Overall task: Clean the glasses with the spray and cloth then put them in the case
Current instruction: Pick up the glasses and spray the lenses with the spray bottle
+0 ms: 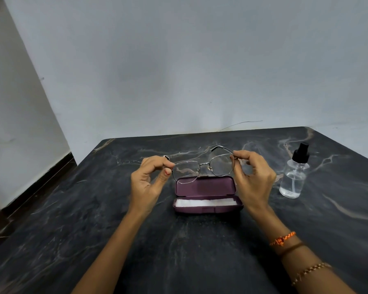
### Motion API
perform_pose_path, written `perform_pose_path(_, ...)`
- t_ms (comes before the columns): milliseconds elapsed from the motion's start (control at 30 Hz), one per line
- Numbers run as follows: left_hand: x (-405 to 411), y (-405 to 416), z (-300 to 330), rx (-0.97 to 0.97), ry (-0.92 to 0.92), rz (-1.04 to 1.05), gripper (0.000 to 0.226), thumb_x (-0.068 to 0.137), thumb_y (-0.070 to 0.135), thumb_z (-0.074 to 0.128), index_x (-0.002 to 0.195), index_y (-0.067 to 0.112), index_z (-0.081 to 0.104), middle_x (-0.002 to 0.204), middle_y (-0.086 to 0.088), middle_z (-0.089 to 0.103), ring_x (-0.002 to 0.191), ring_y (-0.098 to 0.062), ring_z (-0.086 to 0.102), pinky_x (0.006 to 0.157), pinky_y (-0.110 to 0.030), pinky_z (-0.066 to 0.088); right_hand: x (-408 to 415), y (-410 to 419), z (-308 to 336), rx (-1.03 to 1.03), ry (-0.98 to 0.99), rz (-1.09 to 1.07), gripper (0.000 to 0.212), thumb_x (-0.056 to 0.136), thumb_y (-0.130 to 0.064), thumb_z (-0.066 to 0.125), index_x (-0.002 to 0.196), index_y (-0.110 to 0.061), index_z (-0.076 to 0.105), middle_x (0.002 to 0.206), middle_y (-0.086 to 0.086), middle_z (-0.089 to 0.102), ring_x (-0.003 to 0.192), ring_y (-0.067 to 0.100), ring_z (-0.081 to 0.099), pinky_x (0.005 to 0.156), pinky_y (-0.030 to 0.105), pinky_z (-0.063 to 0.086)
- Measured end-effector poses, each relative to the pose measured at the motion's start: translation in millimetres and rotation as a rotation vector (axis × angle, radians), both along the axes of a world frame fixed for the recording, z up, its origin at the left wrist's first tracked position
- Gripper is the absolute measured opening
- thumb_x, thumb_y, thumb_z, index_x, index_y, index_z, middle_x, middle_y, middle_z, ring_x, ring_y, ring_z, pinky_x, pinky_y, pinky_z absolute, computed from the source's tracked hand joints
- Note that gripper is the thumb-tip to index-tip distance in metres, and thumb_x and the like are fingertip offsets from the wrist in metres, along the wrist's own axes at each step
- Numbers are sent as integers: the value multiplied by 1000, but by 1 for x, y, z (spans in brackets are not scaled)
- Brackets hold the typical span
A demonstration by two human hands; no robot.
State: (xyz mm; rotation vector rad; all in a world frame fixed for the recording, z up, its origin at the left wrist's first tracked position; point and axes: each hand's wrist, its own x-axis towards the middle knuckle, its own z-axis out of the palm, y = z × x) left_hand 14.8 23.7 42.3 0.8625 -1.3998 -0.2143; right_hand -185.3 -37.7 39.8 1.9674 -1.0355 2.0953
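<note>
Dark marble table, glasses pinched btwn both hands' fingers, above open case

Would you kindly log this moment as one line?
left hand + right hand: hold glasses by both ends | case: open below | spray bottle: untouched

bare forearms; right wrist: orange thread band, brown band, beaded bracelet.

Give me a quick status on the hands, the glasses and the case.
Left hand and right hand pinch the glasses at the frame ends, above the open case. White cloth in case. Spray bottle stands right, untouched.
</note>
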Motion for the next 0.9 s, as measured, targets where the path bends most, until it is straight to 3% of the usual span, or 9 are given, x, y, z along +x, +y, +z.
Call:
perform_pose_path(167, -6, 2, 0, 22, -83, 48, 23, 78, 50, 57, 84, 30, 65, 88, 26, 65, 91, -2, 55, 84, -21, 46, -6, -6, -6, -38, 120, -87, 4, 76, 0, 67, 80, 0, 68, 75, 12, 72, 67, 24, 65, 63, 25, 47)
perform_pose_path(267, -8, 2, 0, 60, -86, 59, 4, 82, 33, 61, 84, 30, 64, 86, 25, 65, 88, -1, 55, 82, -19, 47, -8, -7, -8, -36, 159, -106, 7, 80, -5, 63, 81, -2, 68, 76, 11, 72, 66, 24, 65, 61, 26, 48)
perform_pose_path(367, -16, 2, 4, 67, -20, 70, 14, 81, 18, 58, 82, 30, 64, 83, 21, 66, 87, -8, 57, 82, -22, 48, -9, -8, -5, -26, 116, -96, 8, 76, 1, 68, 84, -1, 68, 76, 11, 72, 67, 25, 65, 58, 32, 52)
perform_pose_path(533, -36, -4, 28, 33, 101, 63, 25, 83, 6, 57, 81, 30, 64, 84, -1, 66, 87, -22, 61, 80, -22, 51, -15, -11, 17, -8, 18, -57, 14, 74, 3, 69, 88, 2, 67, 79, 14, 72, 72, 22, 64, 63, 28, 51)
perform_pose_path(700, -68, -20, 49, -13, 217, 109, 25, 82, 6, 60, 77, 30, 63, 79, 6, 65, 79, -4, 62, 75, -15, 50, -30, -18, 45, -28, -52, -56, 14, 78, -3, 66, 90, 4, 65, 80, 17, 71, 73, 15, 56, 67, 17, 42)
perform_pose_path(767, -81, -28, 50, -9, 270, 120, 24, 82, 9, 61, 75, 32, 63, 78, 9, 65, 78, -1, 62, 75, -14, 49, -37, -20, 50, -37, -38, -87, 17, 78, 0, 66, 94, 5, 65, 82, 18, 71, 73, 17, 59, 69, 18, 43)
perform_pose_path(833, -92, -35, 51, 2, 318, 114, 25, 82, 9, 61, 74, 32, 63, 77, 10, 65, 76, 2, 61, 74, -13, 49, -45, -23, 51, -41, -5, -135, 22, 78, 3, 65, 99, 3, 64, 86, 16, 72, 75, 23, 64, 70, 28, 48)
perform_pose_path(900, -100, -42, 51, -5, 314, 121, 27, 83, 7, 61, 74, 33, 62, 77, 10, 65, 76, 1, 61, 74, -14, 49, -54, -27, 49, -32, -14, -194, 24, 79, 2, 64, 103, 1, 63, 89, 13, 72, 77, 26, 65, 74, 30, 44)
